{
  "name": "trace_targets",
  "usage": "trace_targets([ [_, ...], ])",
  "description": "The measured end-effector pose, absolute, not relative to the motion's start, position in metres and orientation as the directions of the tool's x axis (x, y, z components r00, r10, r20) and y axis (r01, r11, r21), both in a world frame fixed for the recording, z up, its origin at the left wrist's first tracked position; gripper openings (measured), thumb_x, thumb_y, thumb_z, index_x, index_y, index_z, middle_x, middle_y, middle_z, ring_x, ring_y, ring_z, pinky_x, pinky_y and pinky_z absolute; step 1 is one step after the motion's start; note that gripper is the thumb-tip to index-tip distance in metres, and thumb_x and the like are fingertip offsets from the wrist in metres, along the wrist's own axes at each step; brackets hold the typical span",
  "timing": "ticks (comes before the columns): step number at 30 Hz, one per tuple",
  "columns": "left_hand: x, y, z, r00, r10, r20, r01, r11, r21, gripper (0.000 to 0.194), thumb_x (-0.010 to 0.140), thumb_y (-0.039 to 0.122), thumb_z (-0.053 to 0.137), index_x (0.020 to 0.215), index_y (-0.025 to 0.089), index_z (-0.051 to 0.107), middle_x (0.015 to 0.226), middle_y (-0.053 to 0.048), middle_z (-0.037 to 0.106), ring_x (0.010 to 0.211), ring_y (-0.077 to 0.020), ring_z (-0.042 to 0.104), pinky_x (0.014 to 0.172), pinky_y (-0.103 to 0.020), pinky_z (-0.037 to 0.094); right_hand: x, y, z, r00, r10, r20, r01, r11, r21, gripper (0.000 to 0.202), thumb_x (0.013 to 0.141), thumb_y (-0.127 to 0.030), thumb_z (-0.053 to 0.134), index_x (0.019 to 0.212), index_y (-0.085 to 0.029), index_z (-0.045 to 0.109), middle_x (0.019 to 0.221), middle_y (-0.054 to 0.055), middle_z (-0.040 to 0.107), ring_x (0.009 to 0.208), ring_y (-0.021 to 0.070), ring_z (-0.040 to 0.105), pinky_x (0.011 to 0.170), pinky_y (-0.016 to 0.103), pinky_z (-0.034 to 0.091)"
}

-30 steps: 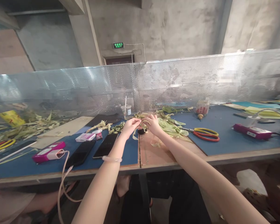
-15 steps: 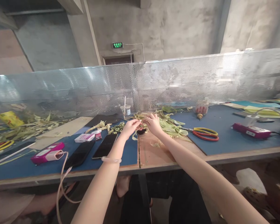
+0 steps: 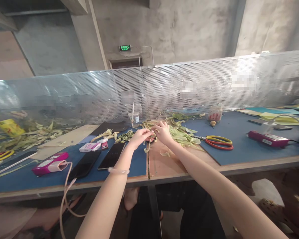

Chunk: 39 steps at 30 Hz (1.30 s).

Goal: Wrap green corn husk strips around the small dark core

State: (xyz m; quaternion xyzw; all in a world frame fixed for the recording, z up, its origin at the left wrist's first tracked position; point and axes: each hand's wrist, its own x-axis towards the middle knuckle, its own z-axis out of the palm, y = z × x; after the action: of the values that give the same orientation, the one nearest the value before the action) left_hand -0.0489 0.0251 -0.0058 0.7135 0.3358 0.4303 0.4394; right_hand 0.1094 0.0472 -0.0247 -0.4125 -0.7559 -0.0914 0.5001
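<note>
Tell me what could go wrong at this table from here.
The cable drooping over the front edge might get snagged and tug the charger. The scissors point toward the leaf pile, so the right hand could brush their blades if it swept that way. The cup beyond the left hand might tip if bumped.

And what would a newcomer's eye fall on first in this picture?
Probably the left hand and right hand, close together beside pale green leaves mid-picture. To the leaves' right lie scissors with red and yellow handles. A green exit sign glows above the metal screen.
</note>
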Motion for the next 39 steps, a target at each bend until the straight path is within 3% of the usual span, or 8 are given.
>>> trace_targets([
  [3, -0.049, 0.025, -0.006, 0.406, 0.847, 0.343, 0.096, -0.413, 0.906, 0.010, 0.080, 0.020, 0.061, 0.085, 0.012, 0.060, 0.075, 0.000, 0.064, 0.067, -0.0120, 0.061, 0.067, -0.030, 0.052, 0.110, 0.048, -0.023, -0.133, 0.549, 0.825, 0.692, 0.648, -0.319, 0.018, 0.086, -0.025, 0.051, 0.089, -0.023, 0.069, 0.092, 0.009, 0.059, 0.098, 0.0258, 0.044, 0.084, 0.041, 0.034],
  [7, -0.050, 0.029, -0.008, 0.359, 0.844, 0.397, 0.072, -0.450, 0.890, 0.025, 0.073, 0.012, 0.067, 0.097, 0.013, 0.059, 0.078, 0.000, 0.064, 0.067, -0.0119, 0.061, 0.065, -0.028, 0.051, 0.112, 0.051, -0.021, -0.094, 0.589, 0.803, 0.614, 0.669, -0.419, 0.018, 0.087, -0.027, 0.051, 0.096, -0.016, 0.062, 0.097, 0.006, 0.059, 0.097, 0.0203, 0.052, 0.085, 0.041, 0.040],
  [14, -0.052, 0.039, -0.010, 0.219, 0.853, 0.474, 0.062, -0.497, 0.865, 0.020, 0.082, 0.019, 0.058, 0.101, 0.013, 0.057, 0.099, -0.005, 0.061, 0.083, -0.0159, 0.061, 0.072, -0.035, 0.052, 0.107, 0.048, -0.021, -0.084, 0.699, 0.710, 0.337, 0.690, -0.640, 0.024, 0.089, -0.032, 0.049, 0.102, -0.013, 0.057, 0.092, 0.004, 0.062, 0.078, 0.0138, 0.061, 0.071, 0.033, 0.051],
  [17, -0.052, 0.041, -0.010, 0.188, 0.847, 0.497, 0.067, -0.516, 0.854, 0.020, 0.083, 0.020, 0.057, 0.101, 0.013, 0.057, 0.100, -0.005, 0.061, 0.086, -0.0169, 0.060, 0.075, -0.037, 0.051, 0.105, 0.044, -0.018, -0.106, 0.740, 0.664, 0.204, 0.670, -0.714, 0.024, 0.090, -0.026, 0.045, 0.108, -0.014, 0.055, 0.088, 0.004, 0.064, 0.074, 0.0127, 0.062, 0.068, 0.031, 0.052],
  [20, -0.053, 0.041, -0.009, 0.165, 0.843, 0.512, 0.084, -0.529, 0.844, 0.019, 0.083, 0.021, 0.057, 0.100, 0.012, 0.058, 0.100, -0.005, 0.061, 0.086, -0.0171, 0.060, 0.075, -0.037, 0.051, 0.105, 0.038, -0.013, -0.169, 0.763, 0.624, 0.096, 0.643, -0.760, 0.036, 0.085, -0.016, 0.039, 0.119, -0.019, 0.052, 0.096, 0.004, 0.066, 0.071, 0.0113, 0.063, 0.065, 0.027, 0.053],
  [23, -0.054, 0.040, -0.009, 0.136, 0.839, 0.526, 0.107, -0.541, 0.834, 0.019, 0.083, 0.022, 0.057, 0.100, 0.012, 0.058, 0.100, -0.006, 0.061, 0.086, -0.0171, 0.060, 0.076, -0.037, 0.051, 0.104, 0.033, -0.010, -0.226, 0.769, 0.598, 0.027, 0.618, -0.785, 0.045, 0.078, -0.015, 0.045, 0.122, -0.022, 0.052, 0.105, 0.004, 0.065, 0.069, 0.0112, 0.063, 0.063, 0.026, 0.054],
  [28, -0.055, 0.038, -0.007, 0.103, 0.837, 0.538, 0.139, -0.548, 0.825, 0.018, 0.084, 0.024, 0.056, 0.097, 0.012, 0.059, 0.097, -0.005, 0.062, 0.084, -0.0165, 0.061, 0.076, -0.037, 0.051, 0.101, 0.035, -0.013, -0.254, 0.772, 0.582, -0.015, 0.599, -0.801, 0.038, 0.077, -0.018, 0.054, 0.114, -0.020, 0.060, 0.102, 0.005, 0.067, 0.069, 0.0129, 0.064, 0.065, 0.028, 0.054],
  [39, -0.056, 0.041, -0.010, 0.105, 0.869, 0.483, 0.081, -0.492, 0.867, 0.021, 0.085, 0.027, 0.054, 0.099, 0.012, 0.058, 0.096, -0.005, 0.062, 0.083, -0.0163, 0.061, 0.073, -0.036, 0.052, 0.103, 0.038, -0.015, -0.209, 0.750, 0.628, 0.045, 0.649, -0.760, 0.030, 0.077, -0.019, 0.056, 0.106, -0.021, 0.064, 0.104, 0.005, 0.067, 0.073, 0.0138, 0.063, 0.063, 0.026, 0.053],
])
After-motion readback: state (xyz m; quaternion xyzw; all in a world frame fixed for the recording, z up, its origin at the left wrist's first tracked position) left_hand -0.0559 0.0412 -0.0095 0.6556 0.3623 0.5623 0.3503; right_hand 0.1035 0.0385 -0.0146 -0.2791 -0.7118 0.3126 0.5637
